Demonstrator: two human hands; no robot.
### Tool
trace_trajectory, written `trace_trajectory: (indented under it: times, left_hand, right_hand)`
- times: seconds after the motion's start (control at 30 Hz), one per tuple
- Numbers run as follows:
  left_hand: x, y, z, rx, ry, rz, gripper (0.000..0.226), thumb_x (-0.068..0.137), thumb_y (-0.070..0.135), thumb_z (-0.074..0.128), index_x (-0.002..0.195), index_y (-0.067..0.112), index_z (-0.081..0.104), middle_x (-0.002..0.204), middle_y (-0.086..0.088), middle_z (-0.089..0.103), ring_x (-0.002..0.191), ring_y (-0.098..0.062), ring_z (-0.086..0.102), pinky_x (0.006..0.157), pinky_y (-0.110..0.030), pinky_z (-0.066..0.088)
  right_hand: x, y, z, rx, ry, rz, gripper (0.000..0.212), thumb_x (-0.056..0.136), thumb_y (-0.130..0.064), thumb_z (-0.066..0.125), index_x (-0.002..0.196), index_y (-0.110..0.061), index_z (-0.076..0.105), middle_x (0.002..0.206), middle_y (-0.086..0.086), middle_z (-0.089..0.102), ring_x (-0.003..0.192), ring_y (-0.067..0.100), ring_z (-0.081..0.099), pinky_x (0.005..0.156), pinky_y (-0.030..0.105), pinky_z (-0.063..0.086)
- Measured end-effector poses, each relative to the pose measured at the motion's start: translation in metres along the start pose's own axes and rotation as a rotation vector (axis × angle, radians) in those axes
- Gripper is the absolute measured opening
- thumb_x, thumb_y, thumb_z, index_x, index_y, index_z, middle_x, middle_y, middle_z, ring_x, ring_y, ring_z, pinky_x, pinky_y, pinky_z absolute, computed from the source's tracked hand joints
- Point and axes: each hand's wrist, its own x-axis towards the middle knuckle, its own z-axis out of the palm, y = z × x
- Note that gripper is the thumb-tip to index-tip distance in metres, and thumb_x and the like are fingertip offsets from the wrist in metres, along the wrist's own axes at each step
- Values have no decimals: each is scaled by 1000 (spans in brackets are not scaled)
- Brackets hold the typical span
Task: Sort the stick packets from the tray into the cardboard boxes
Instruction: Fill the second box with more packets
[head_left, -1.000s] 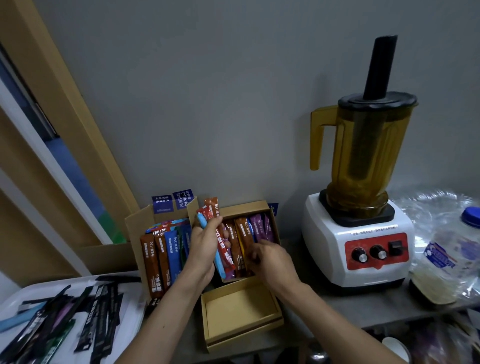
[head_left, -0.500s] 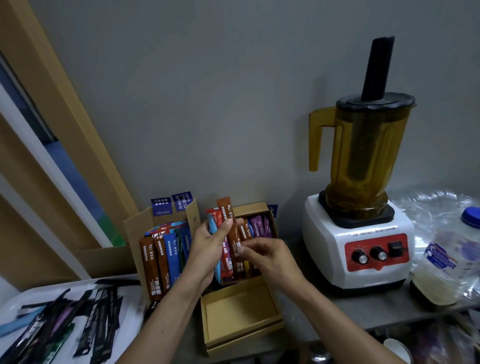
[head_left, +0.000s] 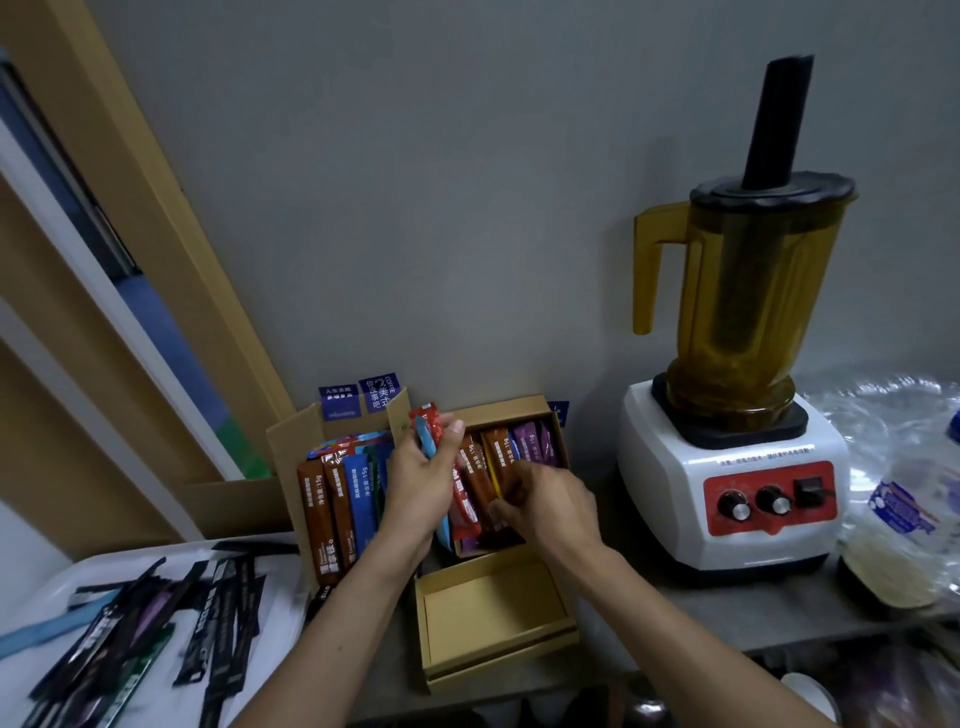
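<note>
A person's left hand (head_left: 415, 483) grips a small bundle of red and light-blue stick packets (head_left: 431, 428), held upright between two open boxes that stand against a grey wall (head_left: 467, 208). The right hand (head_left: 550, 512) reaches into the smaller brown cardboard box (head_left: 551, 410) on the right. Its fingers are curled round the lower end of a brown stick packet (head_left: 497, 462) that stands among other brown and purple ones.

Just to the left, the larger corrugated cardboard box (head_left: 283, 452) already holds an upright row of brown, blue and green packets. A shallow cardboard lid (head_left: 493, 618) lies open side up in front of the smaller box. At lower left, the white plastic tray (head_left: 47, 592) carries a loose heap of dark stick packets (head_left: 218, 613), mostly black, with a few blue, purple and green.

The sorting looks well begun but far from finished. Both boxes are partly filled, the bundle in hand is not yet placed, and the heap on the tray waits. A white blender with an amber jug (head_left: 737, 467) stands at right.
</note>
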Motion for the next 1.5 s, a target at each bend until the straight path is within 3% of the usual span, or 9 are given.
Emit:
trace_trajectory:
  times: [0.1,0.2,0.37,0.5,0.73,0.9,1.1,1.3,1.5]
  left_hand:
    - [-1,-2,3,6,-8,-85,32,99,48,57,102,17,62,81,2,70,81,-15,75,70,-30,58]
    - [-1,-4,3,4,-34,-129,38,98,49,57,109,13,64,88,-1,72,81,-14,75,77,-34,60]
    - [-2,2,3,-17,-100,-103,38,96,47,58,119,18,66,101,1,71,86,-10,74,79,-35,62]
    - [-2,0,6,45,-129,-116,45,91,55,61,116,18,67,103,-1,75,89,-15,76,87,-41,62]
    - [-3,-3,2,-31,-70,24,27,96,35,65,119,21,60,106,-4,72,95,-15,76,68,-26,61]
    - [-2,0,3,-3,-50,61,23,98,30,64,114,13,60,90,-2,67,70,-2,72,53,-14,52]
    - [-7,6,7,-105,-104,46,28,96,37,64,117,18,61,92,-2,69,75,-5,73,58,-16,54]
    - [-6,6,3,-86,-37,22,10,101,29,60,108,24,63,86,-2,65,73,2,72,55,-15,54]
    - [-4,4,-4,-33,-16,34,21,100,36,58,116,25,64,85,0,67,78,-7,72,60,-18,54]
  right_hand:
    - [2,-3,5,33,-158,-83,29,96,-36,70,124,-28,69,128,-6,69,121,13,65,100,37,57]
    - [0,-4,2,135,-220,-52,31,100,-32,66,130,-25,68,133,-5,66,123,12,64,101,33,57]
    - [-19,-14,-31,789,-246,-1,19,97,-32,69,114,-24,74,113,-6,73,105,8,72,88,29,62]
    - [-25,-12,-33,803,-233,-17,16,95,-24,73,111,-23,73,113,-4,74,108,7,72,91,34,62]
    - [-28,10,-43,997,-299,60,19,98,-18,68,115,-14,71,123,5,73,113,19,72,94,39,61]
    - [-27,4,-46,983,-290,53,20,93,-21,74,112,-13,71,116,4,75,110,18,74,89,35,62]
    - [-24,-4,-29,647,-64,-37,21,87,-26,81,93,-22,61,114,-6,70,109,7,70,79,28,64]
    - [-25,-2,-25,579,-89,-103,19,83,-43,82,96,-33,71,118,-14,67,119,4,62,91,32,62]
    - [-17,-2,-22,549,-25,-32,13,89,-29,78,95,-28,66,108,-9,71,106,3,69,85,28,63]
